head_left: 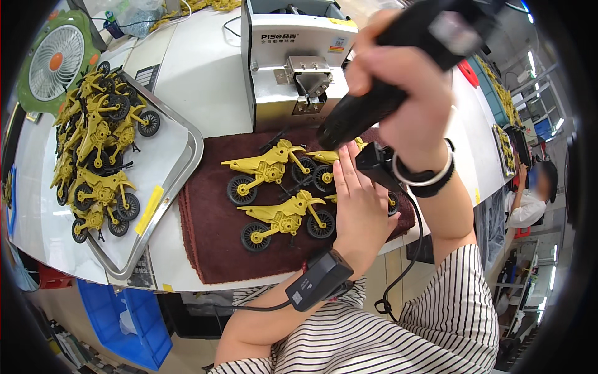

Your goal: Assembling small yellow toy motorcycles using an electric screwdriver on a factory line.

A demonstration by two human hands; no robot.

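Observation:
My right hand (414,93) is wrapped round a black handheld power screwdriver (380,93), raised above the mat and slightly blurred. The tool's tip cannot be made out. Below it, my left hand (364,202) lies with its fingers stretched out over yellow toy motorcycles with black wheels, partly hiding them. One toy motorcycle (321,159) pokes out beside the fingertips. To the left of that hand, two more lie on their sides: an upper toy motorcycle (268,167) and a lower toy motorcycle (283,218). All rest on a dark brown cloth mat (218,243).
A metal tray (193,149) at the left bears a heap of yellow toy motorcycles (93,137). Behind the mat stands a grey screw-feeding machine (299,75). A green fan (56,59) is at the far left; a blue bin (118,318) sits below. Another person (532,199) is at far right.

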